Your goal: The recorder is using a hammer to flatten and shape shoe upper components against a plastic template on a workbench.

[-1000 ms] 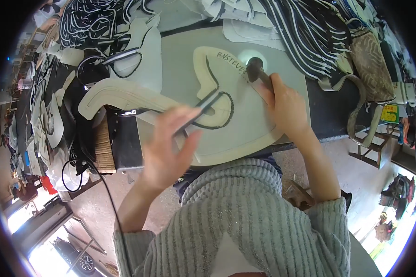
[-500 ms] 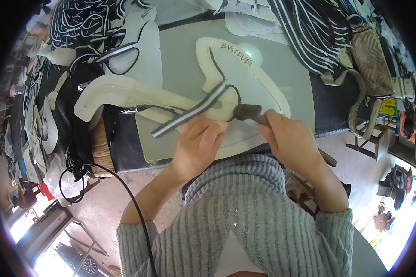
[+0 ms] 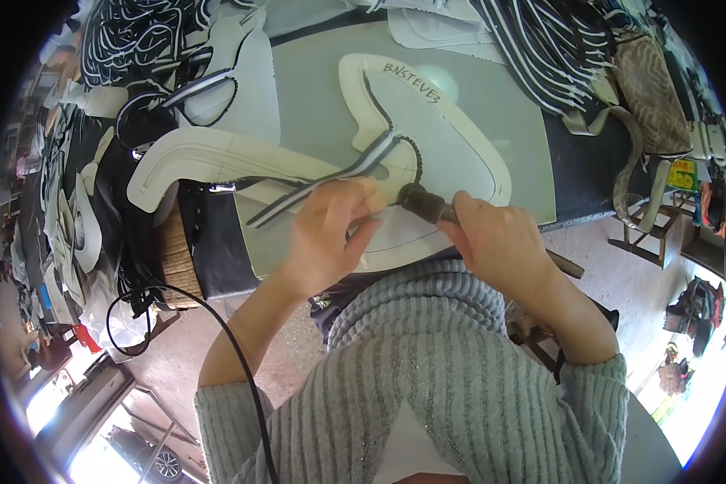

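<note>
A pale, curved template [image 3: 492, 165] lies on the grey-green board in front of me, with a white sheet piece [image 3: 452, 149] inside it. Across the template runs a black-and-white striped strip [image 3: 310, 187], bent round a small rounded tab whose edge is dark and notched. My left hand [image 3: 327, 230] is bent over the strip, its fingertips pinched at the strip's curved end by the tab; the exact grip is partly hidden. In my right hand [image 3: 500, 238] is a hammer [image 3: 421, 202], its dark head resting at or just above the tab's edge beside my left fingertips.
Bundles of striped strips [image 3: 532, 56] hang over the far right, others pile up at far left. A white bottle [image 3: 105, 101] stands at left. A black cable [image 3: 218, 323] loops past my left arm. A wooden stool [image 3: 649, 238] stands beyond the table's right edge.
My left hand has shifted slightly left and up, its thumb lower and further from the fingers. The hammer head has tilted and moved a little left and down, and the strip's free end has shifted left.
</note>
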A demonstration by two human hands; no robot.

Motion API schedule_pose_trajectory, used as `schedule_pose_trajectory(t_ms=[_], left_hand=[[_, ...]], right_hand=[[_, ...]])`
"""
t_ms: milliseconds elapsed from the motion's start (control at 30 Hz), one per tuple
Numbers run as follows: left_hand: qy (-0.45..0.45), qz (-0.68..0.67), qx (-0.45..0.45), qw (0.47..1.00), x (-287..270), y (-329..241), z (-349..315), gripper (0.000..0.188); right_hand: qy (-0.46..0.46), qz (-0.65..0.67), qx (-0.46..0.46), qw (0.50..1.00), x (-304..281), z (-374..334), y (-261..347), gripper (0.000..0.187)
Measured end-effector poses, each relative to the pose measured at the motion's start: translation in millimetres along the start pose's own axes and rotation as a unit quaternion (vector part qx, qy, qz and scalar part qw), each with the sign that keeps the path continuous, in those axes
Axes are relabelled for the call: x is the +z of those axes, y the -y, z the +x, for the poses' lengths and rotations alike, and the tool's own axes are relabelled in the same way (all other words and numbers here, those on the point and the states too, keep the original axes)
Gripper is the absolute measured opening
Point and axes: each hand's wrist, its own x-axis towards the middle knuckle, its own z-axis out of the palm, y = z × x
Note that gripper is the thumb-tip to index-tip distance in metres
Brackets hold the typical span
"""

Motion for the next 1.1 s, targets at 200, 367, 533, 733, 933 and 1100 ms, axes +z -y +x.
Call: schedule_pose_trajectory(t_ms=[200, 367, 533, 733, 933, 1100], left_hand=[[0.029, 0.071, 0.162, 0.984, -7, 11, 6, 0.034], [0.008, 0.071, 0.182, 0.981, -4, 15, 7, 0.034], [0.029, 0.048, 0.121, 0.991, -8, 13, -1, 0.035], [0.099, 0.003, 0.079, 0.992, -26, 15, 12, 0.053], [0.073, 0.023, 0.106, 0.991, -22, 17, 10, 0.044], [0.075, 0.039, 0.175, 0.981, -24, 23, 10, 0.052]], right_hand=[[-0.035, 0.035, -0.010, 0.999, -18, 9, 10, 0.033], [0.047, 0.029, -0.002, 0.998, -8, 12, 10, 0.034], [0.035, 0.007, -0.010, 0.999, -4, 10, 15, 0.035], [0.022, 0.018, 0.000, 1.000, 3, 7, 10, 0.034], [0.021, 0.010, -0.003, 1.000, 3, 6, 10, 0.034], [-0.014, 0.036, -0.007, 0.999, -12, 15, 17, 0.034]])
